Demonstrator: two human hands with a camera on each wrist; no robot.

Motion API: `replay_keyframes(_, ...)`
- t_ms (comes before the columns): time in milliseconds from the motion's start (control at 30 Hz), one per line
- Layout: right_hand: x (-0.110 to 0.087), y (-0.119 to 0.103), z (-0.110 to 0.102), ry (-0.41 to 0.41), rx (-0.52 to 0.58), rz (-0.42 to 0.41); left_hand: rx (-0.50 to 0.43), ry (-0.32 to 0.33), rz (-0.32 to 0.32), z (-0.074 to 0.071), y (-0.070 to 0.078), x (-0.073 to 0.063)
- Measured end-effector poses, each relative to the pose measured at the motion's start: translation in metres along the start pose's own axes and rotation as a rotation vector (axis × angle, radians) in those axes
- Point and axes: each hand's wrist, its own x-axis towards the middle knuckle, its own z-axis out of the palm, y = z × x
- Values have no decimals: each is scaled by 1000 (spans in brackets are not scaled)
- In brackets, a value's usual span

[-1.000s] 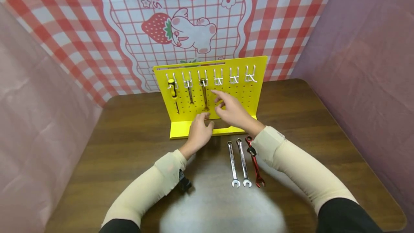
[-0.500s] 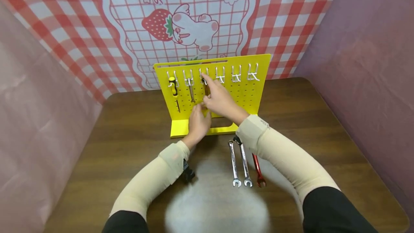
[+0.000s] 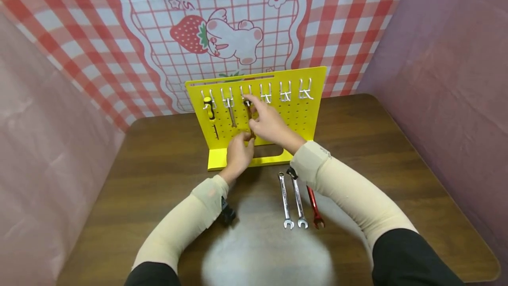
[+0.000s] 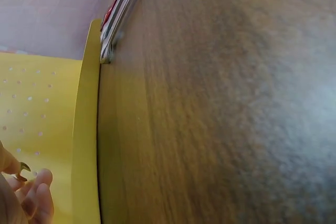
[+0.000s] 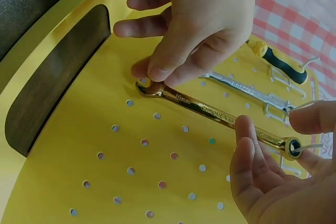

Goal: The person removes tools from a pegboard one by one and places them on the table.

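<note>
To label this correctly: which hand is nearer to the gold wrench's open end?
Left. The left hand pinches the gold wrench at its open end; the right hand is by its ring end.

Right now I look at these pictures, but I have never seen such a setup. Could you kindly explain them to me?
There is no machine, only a person working bare-handed. One camera, on the head, looks forward and down; each wrist carries another. On the table lie two silver wrenches and a red wrench. Behind them stands a yellow pegboard, where a screwdriver and another silver wrench hang. The left hand has its grip on the open end of a gold wrench. The right hand is at the ring end; whether it holds it is hard to tell.
</note>
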Motion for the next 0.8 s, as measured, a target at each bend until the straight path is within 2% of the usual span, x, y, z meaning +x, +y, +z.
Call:
replay_keyframes(167,-2,0,0,0,8,-12,-34,-10,-7,-2,-3,-5)
replay_keyframes(367,-7,3,-1,5,13,-21,-206,-57,-49,-3,-6,-8)
replay_keyframes(500,-9,4,-2,12,21,-23,-277,-89,-66,-2,-8,-10)
replay_keyframes(667,-9,2,-4,19,24,-19,-316,-108,-35,-3,-7,-14)
replay_keyframes(800,-9,1,-5,23,25,-19,-313,-112,-1,-7,-4,-19)
